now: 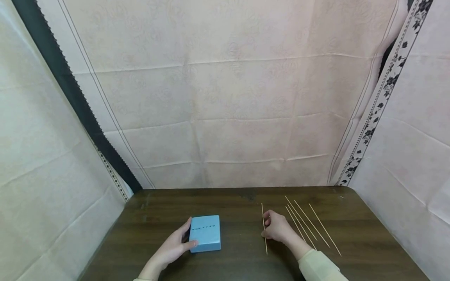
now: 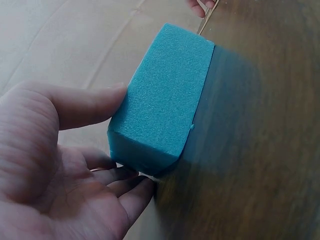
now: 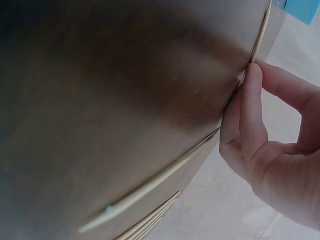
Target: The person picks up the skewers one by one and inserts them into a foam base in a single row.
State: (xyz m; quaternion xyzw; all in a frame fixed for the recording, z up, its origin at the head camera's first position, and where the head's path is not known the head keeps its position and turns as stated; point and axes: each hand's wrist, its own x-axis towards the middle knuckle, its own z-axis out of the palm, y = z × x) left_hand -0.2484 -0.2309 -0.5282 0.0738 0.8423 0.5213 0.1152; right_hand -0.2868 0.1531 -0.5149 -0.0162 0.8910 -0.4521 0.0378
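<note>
A blue foam block (image 1: 204,232) with a row of small dark marks on its top sits on the brown table. My left hand (image 1: 172,246) holds it at the left side, thumb at the near corner and fingers along the edge. In the left wrist view, the thumb presses one face of the block (image 2: 160,90) while the fingertips reach its end. To the right, my right hand (image 1: 278,227) pinches a thin wooden skewer (image 1: 266,246) between thumb and fingertips. The right wrist view shows this skewer (image 3: 262,30) low along the table surface, its pointed end beyond the fingers.
Several more wooden skewers (image 1: 325,229) lie slanted on the table, right of my right hand. One skewer (image 3: 150,186) in the right wrist view carries a bluish speck near its tip. Pale patterned cloth (image 1: 246,97) hangs behind the brown table (image 1: 232,269) and on both sides.
</note>
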